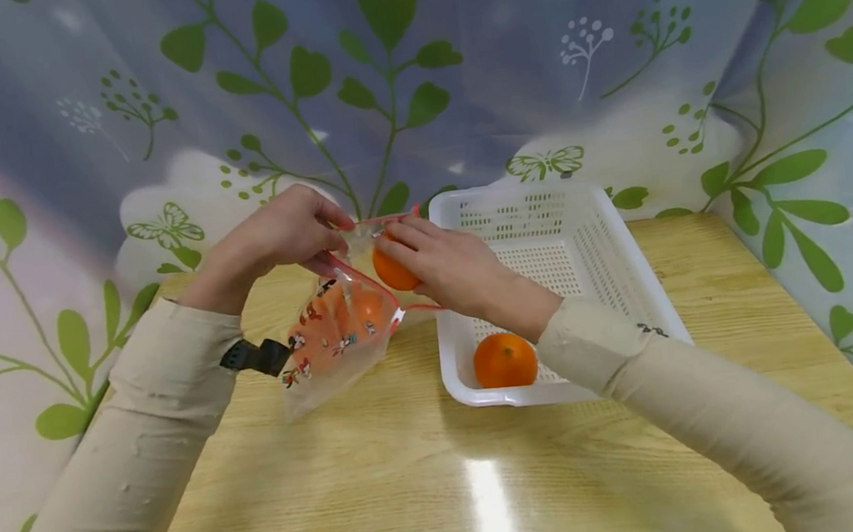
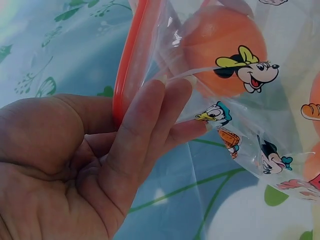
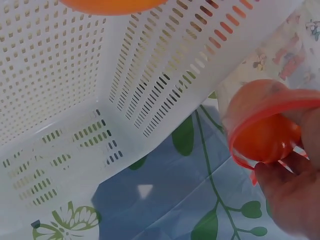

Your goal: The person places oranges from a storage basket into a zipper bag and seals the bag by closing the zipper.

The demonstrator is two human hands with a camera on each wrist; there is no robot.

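Item: held orange (image 1: 395, 268). Round, no long axis worth recording. Located in the mouth of the bag, against my fingers; the right wrist view shows it ringed by the bag's red edge.

Item: my right hand (image 1: 460, 267). Curled over the held orange and gripping it, therefore the nearer hand. It reaches in from the right, its forearm passing above the basket.

Item: my left hand (image 1: 292, 231). Pinching the red edge (image 2: 131, 65) of the bag between thumb and fingers, across the mouth from my right hand.

Item: zip bag (image 1: 329, 365). Clear film, cartoon figures printed on it. Long axis slanting: base toward me and to the left, mouth up and to the right, facing my right hand. Governing relation, in my judgement: the bag's inside lies left of and below the held orange, so that line through the mouth matters most, and the left hand's hold sets the clearance.

Item: bagged oranges (image 1: 365, 308). Seen through the film, lower and further left than the held one; count unclear.

Item: loose orange (image 1: 505, 362). Stem end up, in the near left corner of a white perforated plastic basket (image 1: 453, 368), just right of the bag.

Item: wood-grain table (image 1: 384, 495). Beneath the above.
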